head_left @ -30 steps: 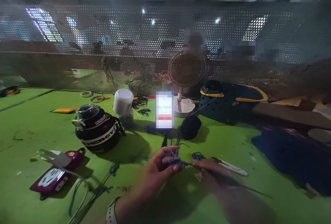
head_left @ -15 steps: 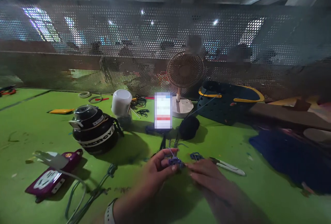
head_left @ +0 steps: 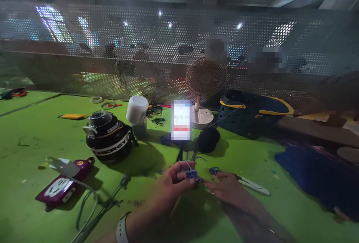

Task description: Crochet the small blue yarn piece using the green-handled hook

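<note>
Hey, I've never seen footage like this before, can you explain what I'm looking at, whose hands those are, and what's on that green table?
This is one view from a camera worn on a person's head, looking down at their own bare hands. The left hand pinches a small blue-purple yarn piece; the right hand meets it from the other side. On the green table lie a black jug, a white cup, a lit phone, a small fan, a dark yarn ball, a dark basket, a purple power strip and white snips.
</note>
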Demonstrator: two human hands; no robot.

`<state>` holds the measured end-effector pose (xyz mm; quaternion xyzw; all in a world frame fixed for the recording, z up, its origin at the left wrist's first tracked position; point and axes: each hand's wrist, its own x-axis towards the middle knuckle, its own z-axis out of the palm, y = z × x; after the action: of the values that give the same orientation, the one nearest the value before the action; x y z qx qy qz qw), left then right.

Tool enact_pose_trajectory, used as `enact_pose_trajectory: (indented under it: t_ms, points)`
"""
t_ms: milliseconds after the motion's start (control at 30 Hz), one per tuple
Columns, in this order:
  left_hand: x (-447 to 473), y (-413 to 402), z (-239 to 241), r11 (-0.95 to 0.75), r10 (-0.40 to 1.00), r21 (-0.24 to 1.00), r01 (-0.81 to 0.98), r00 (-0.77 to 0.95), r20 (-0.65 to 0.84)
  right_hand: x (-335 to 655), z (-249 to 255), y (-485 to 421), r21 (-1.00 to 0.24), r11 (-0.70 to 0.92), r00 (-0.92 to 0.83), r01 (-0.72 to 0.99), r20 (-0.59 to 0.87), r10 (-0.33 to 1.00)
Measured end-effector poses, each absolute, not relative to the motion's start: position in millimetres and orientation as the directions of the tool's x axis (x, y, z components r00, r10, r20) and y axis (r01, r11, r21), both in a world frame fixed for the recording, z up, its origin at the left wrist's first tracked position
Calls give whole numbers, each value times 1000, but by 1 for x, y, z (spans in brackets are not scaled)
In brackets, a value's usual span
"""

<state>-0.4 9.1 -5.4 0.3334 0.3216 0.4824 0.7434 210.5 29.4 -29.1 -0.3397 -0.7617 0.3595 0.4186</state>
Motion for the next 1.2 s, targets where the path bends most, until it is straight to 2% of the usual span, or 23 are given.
enact_pose_trajectory:
  t_ms: [333,700,933,1033,1100,1133,1167,1200]
  points:
    - [1,3,8,251,956,848,-466,259,-140,219,-33,21,-719,638,-414,274,511,753]
    - [3,6,-1,229,962,860,-456,241,-129,216,-32,33,-717,632,-454,294,478,752]
    - [2,5,-3,273,953,828,-490,253,-164,212,-25,6,-732,625,-382,272,514,768]
    - [1,5,-1,317,936,796,-516,305,-175,204,-18,-6,-806,554,-228,209,511,829]
    - [0,5,1,341,925,778,-528,335,-179,199,-16,-10,-874,460,-102,157,448,888]
    - [0,6,2,354,920,771,-529,347,-184,197,-17,-12,-897,417,-55,146,414,909]
    - [0,6,3,367,914,768,-526,356,-193,195,-18,-12,-952,282,-34,119,280,959]
    - [0,6,3,380,909,765,-520,365,-204,194,-20,-12,-963,249,-4,100,250,968]
